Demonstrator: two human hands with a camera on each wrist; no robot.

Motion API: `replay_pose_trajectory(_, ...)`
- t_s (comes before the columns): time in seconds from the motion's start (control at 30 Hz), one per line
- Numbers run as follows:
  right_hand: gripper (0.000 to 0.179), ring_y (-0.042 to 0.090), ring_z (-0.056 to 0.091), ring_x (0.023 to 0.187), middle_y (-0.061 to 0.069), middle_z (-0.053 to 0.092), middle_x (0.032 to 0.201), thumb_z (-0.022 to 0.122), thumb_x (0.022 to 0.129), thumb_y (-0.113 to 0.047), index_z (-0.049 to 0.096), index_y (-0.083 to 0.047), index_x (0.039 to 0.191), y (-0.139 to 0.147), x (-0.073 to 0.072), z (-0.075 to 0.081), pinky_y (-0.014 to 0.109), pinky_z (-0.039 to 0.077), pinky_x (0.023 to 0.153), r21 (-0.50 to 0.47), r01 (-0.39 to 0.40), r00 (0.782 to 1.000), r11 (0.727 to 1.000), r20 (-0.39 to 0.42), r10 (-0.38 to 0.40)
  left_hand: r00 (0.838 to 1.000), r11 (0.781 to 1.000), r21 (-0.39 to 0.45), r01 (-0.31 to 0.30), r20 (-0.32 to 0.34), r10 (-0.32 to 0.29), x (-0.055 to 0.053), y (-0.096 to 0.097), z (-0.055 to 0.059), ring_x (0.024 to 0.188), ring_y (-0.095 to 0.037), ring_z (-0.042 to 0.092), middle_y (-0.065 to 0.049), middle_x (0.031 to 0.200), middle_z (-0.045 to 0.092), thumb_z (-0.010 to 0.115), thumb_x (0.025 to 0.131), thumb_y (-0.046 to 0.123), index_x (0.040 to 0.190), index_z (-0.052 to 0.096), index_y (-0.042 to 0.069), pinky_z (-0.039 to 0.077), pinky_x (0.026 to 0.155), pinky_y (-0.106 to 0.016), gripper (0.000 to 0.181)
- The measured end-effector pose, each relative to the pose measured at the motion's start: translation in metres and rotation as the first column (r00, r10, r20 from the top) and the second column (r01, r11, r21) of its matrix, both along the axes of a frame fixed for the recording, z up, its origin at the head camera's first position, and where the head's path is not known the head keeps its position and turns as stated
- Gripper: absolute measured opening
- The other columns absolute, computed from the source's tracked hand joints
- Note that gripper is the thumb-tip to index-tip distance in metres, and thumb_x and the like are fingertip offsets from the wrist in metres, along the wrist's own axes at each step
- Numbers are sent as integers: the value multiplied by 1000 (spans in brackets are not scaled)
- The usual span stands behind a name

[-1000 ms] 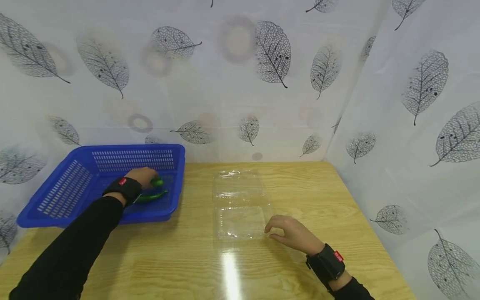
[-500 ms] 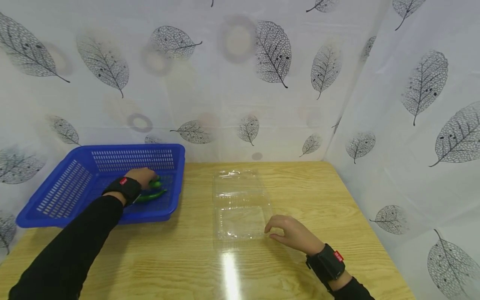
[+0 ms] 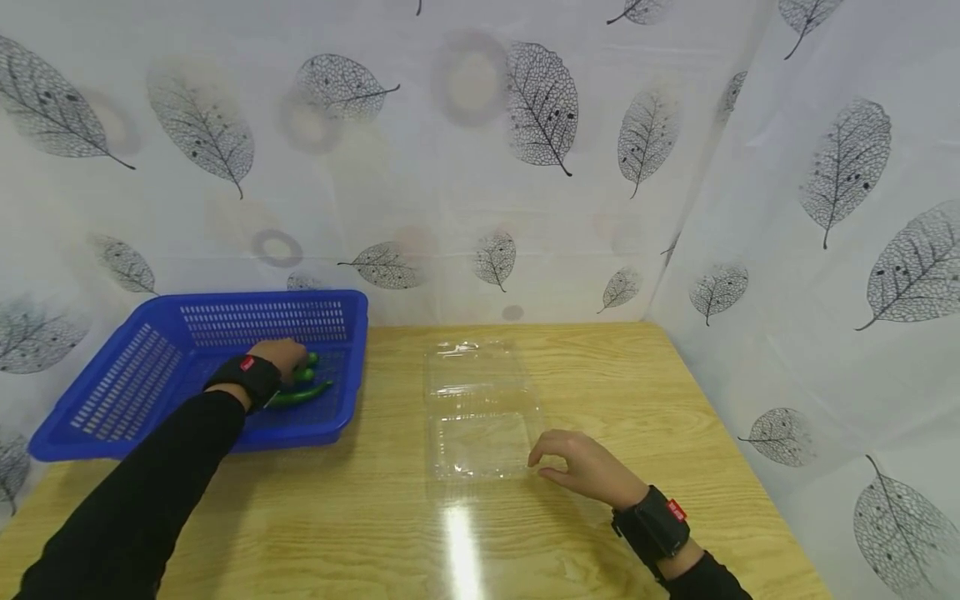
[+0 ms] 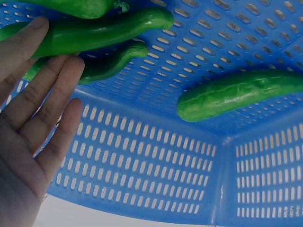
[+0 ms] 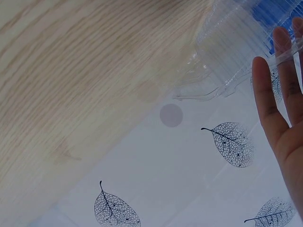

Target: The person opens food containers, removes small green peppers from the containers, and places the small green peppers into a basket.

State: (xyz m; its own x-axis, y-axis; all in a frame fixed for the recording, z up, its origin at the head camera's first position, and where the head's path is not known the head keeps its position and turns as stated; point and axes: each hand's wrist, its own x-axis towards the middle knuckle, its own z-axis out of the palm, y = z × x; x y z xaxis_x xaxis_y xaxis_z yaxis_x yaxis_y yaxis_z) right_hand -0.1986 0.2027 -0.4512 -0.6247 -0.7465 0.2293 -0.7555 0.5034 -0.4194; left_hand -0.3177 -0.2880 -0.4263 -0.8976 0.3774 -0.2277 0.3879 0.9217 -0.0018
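My left hand [image 3: 282, 357] is down inside the blue plastic basket [image 3: 150, 367], over several long green peppers. In the left wrist view its thumb lies across one green pepper [image 4: 104, 35], and the slightly bent, spread fingers overlap a curved pepper [image 4: 111, 66] just below. Another pepper [image 4: 87, 7] is at the top edge, and a separate one [image 4: 236, 92] lies to the right. My right hand [image 3: 585, 468] rests beside the near right corner of a clear hinged plastic box [image 3: 480, 388], thumb and fingers apart. The right wrist view shows its fingers at the clear rim, thumb hidden.
The box lies unfolded on a wood-grain table [image 3: 360, 525], right of the basket. A white sheet with leaf prints [image 3: 450, 167] hangs behind the table and along its right side. Black bands [image 3: 652, 523] are strapped round both wrists.
My left hand has shifted slightly left inside the basket, and more of the green peppers shows beside its fingers. The right hand and the clear box have stayed where they were.
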Motion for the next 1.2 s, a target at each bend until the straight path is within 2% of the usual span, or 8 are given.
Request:
replay_pose_trajectory(0.33, 21, 13, 63, 88, -3, 66, 93, 73, 77, -3, 67, -13, 94, -1, 0, 2, 24, 53, 77, 11, 5, 1000, 1000, 5, -5, 1000, 1000, -11, -10, -12, 10, 0, -1, -3, 58, -13, 45, 3, 62, 51, 76, 68, -1, 65, 60, 10, 40, 51, -26, 20)
replay_pose_trajectory(0.53, 21, 13, 63, 88, -3, 66, 94, 73, 77, -3, 67, -13, 95, -1, 0, 2, 24, 53, 77, 13, 4, 1000, 1000, 7, -4, 1000, 1000, 11, -1, -29, 1, 4, 0, -2, 55, -10, 28, 6, 59, 28, 75, 67, -3, 57, 38, 15, 23, 50, -24, 43)
replay_pose_trajectory(0.63, 20, 13, 63, 89, -3, 66, 94, 73, 78, -4, 67, -13, 95, -1, 0, 2, 24, 53, 77, 12, 3, 1000, 1000, 8, -3, 999, 1000, 16, 13, -39, -12, 7, 2, 1, 55, -10, 25, 6, 59, 25, 76, 66, -3, 58, 32, 16, 20, 50, -23, 49)
replay_pose_trajectory(0.83, 20, 12, 63, 89, -4, 66, 94, 73, 78, -4, 67, -14, 95, -1, 1, 2, 25, 53, 78, 15, 4, 1000, 1000, 9, -4, 1000, 1000, 11, 15, -25, -14, 14, 5, 10, 55, -11, 27, 6, 59, 28, 76, 66, -2, 57, 34, 15, 21, 51, -24, 46)
replay_pose_trajectory(0.93, 21, 12, 63, 89, -4, 66, 94, 73, 78, -4, 67, -14, 95, -2, 1, 2, 25, 53, 78, 15, 3, 1000, 1000, -2, -3, 1000, 1000, 3, 5, -22, -5, 14, 4, 12, 57, -11, 37, 5, 60, 40, 78, 66, 0, 59, 48, 12, 30, 51, -25, 33)
replay_pose_trajectory(1.03, 21, 12, 63, 89, -4, 66, 93, 73, 77, -4, 67, -14, 95, -2, 1, 2, 25, 53, 78, 9, -1, 1000, 1000, -26, 1, 1000, 1000, -7, 8, -29, -8, 11, 1, 14, 66, -18, 56, -3, 71, 61, 80, 66, 4, 74, 65, 5, 47, 56, -31, 17)
replay_pose_trajectory(1.1, 20, 13, 62, 89, -4, 65, 93, 74, 77, -5, 67, -14, 94, -2, 2, 2, 26, 52, 79, 8, 1, 999, 1000, -46, -1, 999, 1000, -4, 1, -33, -1, 9, -2, 13, 76, -26, 64, -10, 84, 69, 80, 67, 6, 87, 70, 2, 53, 63, -39, 23)
replay_pose_trajectory(1.2, 20, 13, 60, 91, -5, 64, 94, 75, 76, -6, 67, -14, 92, -2, 3, 2, 28, 52, 80, 8, 11, 998, 1000, -63, -11, 1000, 1000, 15, -25, -14, 25, 6, -5, 12, 86, -34, 65, -17, 97, 69, 80, 69, 9, 98, 69, 2, 54, 68, -44, 32)
